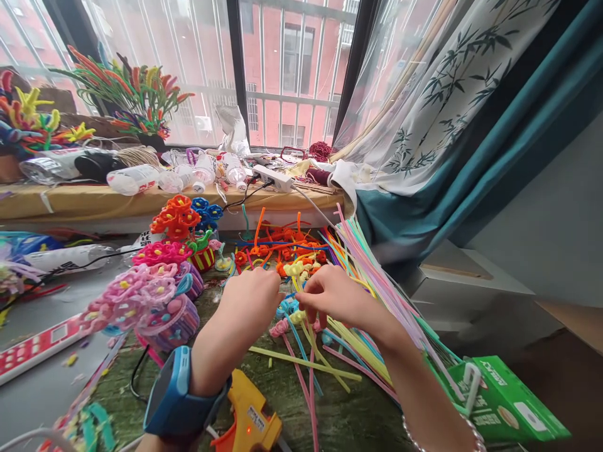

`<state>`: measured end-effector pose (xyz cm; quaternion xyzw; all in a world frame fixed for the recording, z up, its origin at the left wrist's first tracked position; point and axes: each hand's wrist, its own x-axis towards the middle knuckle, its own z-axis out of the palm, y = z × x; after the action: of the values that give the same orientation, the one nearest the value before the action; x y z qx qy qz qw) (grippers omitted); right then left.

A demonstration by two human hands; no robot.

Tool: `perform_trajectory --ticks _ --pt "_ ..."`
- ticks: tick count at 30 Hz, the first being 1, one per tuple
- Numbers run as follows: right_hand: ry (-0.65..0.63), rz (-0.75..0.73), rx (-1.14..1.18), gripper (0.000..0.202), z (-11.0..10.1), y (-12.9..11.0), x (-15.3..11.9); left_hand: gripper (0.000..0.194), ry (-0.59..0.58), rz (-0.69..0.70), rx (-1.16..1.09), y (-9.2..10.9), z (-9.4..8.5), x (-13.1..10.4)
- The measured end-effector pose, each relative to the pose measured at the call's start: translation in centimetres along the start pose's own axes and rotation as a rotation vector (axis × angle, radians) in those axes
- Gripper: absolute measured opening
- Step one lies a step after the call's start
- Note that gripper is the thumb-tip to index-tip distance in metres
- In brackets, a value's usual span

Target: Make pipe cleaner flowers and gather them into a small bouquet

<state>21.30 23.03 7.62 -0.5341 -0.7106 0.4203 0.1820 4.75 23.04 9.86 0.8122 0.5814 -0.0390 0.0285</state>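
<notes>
Two hands work close together over one green tabletop (353, 420). The left hand (249, 298) has its fingers folded under; I cannot tell what they pinch. The right hand (334, 295) bends its thumb and fingers near each other beside yellow stems; I cannot tell whether they press on one. One pale yellow flower (294, 269) sits between the two hands. One yellow glue gun (254, 411) lies near the left wrist, which wears one blue watch (172, 392). Four flower bunches stand leftward: one orange (175, 215), one blue, one hot pink, one light pink. One green box (511, 398) lies rightward.
</notes>
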Motion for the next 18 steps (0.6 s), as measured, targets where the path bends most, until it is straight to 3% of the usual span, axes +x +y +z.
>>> perform_trajectory --ticks 6,13,18 --pt "-0.035 0.018 -0.038 0.029 0.0 0.5 -0.1 0.019 -0.045 0.187 0.037 -0.1 1.3 0.9" --pt "0.006 0.004 -0.017 0.029 -1.2 0.0 -0.5 0.024 0.019 0.288 -0.003 0.4 2.3 1.4" --pt "0.062 0.000 -0.029 0.028 -1.5 0.3 -0.6 0.019 -0.086 0.440 -0.096 1.3 2.7 0.9"
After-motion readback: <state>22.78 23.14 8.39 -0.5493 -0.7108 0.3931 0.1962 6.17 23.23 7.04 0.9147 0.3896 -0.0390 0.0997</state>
